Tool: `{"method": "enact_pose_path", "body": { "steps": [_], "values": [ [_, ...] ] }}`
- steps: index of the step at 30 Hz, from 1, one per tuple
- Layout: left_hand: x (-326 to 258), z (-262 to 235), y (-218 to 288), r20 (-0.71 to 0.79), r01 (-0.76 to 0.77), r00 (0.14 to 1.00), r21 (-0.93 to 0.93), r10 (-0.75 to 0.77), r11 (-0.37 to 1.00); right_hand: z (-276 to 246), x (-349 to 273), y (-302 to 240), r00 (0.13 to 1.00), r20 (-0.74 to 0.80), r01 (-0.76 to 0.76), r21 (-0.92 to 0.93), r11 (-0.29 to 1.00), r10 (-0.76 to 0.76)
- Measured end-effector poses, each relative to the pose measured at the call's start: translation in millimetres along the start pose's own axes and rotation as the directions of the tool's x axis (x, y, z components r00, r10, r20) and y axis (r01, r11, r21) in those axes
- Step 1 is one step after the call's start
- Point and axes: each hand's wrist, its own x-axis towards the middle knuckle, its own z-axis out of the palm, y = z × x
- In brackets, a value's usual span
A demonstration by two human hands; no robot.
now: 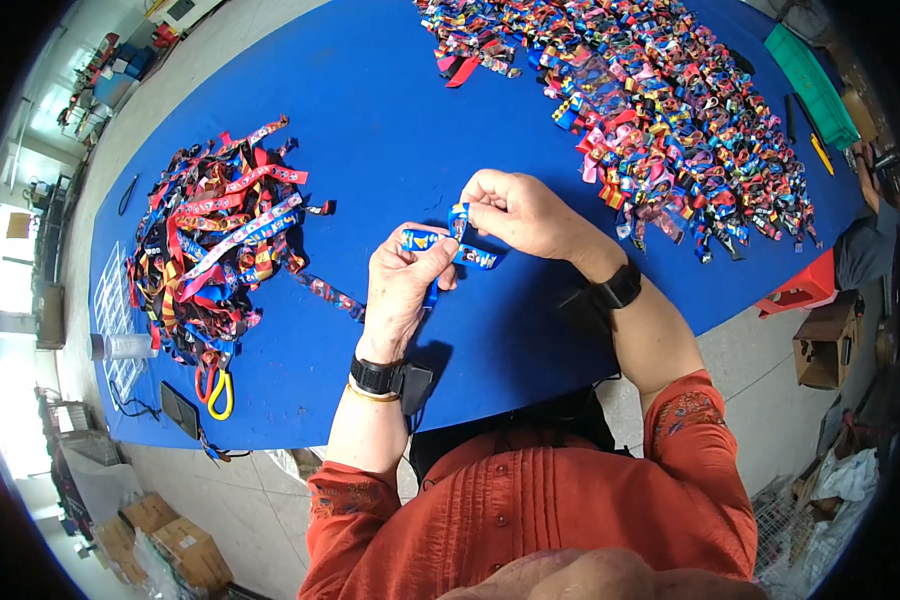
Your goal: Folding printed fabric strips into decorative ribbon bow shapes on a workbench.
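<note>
1. Your left hand (402, 285) sits just left of the frame's middle, fingers curled shut, pinching a blue printed ribbon (440, 243) near its left end.
2. Your right hand (525, 213) is just right of it, a little higher, thumb and fingertips closed on the upper fold of the same ribbon.
3. The ribbon is held between both hands, slightly above the blue counter (390, 120), at the frame's centre.
4. A loose heap of ribbon strips (215, 250) in red, blue and black lies on the counter at the left of the frame, well apart from your hands.
5. A broad pile of folded ribbon pieces (670, 110) spreads across the upper right.
6. Yellow-handled scissors (218, 392) and a dark phone (179, 409) lie at the lower left edge of the counter, below the heap.
7. A green tray (812, 85) rests at the far upper right.
</note>
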Motion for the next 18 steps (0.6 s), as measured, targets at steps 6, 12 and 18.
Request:
{"method": "enact_pose_path", "body": {
  "steps": [6,12,18],
  "values": [
    [0.6,-2.3,-0.2,0.017,0.01,1.0,-0.032,-0.01,0.999,-8.4,2.3,-2.1,0.998,0.068,-0.01,0.14,0.99,0.001],
    [0.6,-3.4,-2.5,0.012,0.002,1.0,-0.001,-0.002,1.0,-6.2,-0.5,-11.7,0.995,0.1,-0.038,0.166,0.985,0.022],
    [2.8,2.8,3.1,-0.007,0.001,1.0,-0.108,-0.002,0.994,-0.3,1.6,-4.2,0.994,0.091,-0.067,0.157,0.985,0.053]
  ]
}}
